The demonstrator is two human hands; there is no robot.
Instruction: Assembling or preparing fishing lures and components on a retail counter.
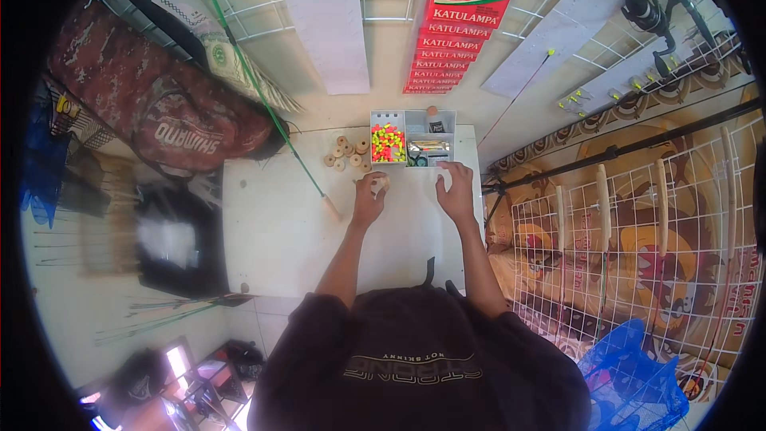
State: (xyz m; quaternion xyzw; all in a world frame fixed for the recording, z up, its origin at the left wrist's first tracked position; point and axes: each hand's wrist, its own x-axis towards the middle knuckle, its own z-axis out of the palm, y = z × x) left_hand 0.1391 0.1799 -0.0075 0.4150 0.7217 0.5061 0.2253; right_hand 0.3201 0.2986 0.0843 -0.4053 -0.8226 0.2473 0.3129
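My left hand (pixel 369 201) is closed around a small pale round piece (pixel 383 183) that looks like a wooden spool, partly hidden by the fingers. Several similar wooden spools (pixel 341 148) lie in a loose group on the table just beyond it. At the front right corner of a grey compartment box (pixel 398 166), my right hand (pixel 456 191) has thumb and fingers curved apart, with nothing visible between them. Bright pink and yellow floats (pixel 388 144) fill the box's left compartment. Its other compartments hold small packets and thin items too small to make out.
A green rod with a wooden handle (pixel 330 208) leans across the white table (pixel 279 247) on the left. Beyond it lies a camouflage rod bag (pixel 171 124). Red packets (pixel 447 56) hang on the wall grid ahead. Another grid (pixel 638 239) with rods stands right, above a blue net (pixel 634 379).
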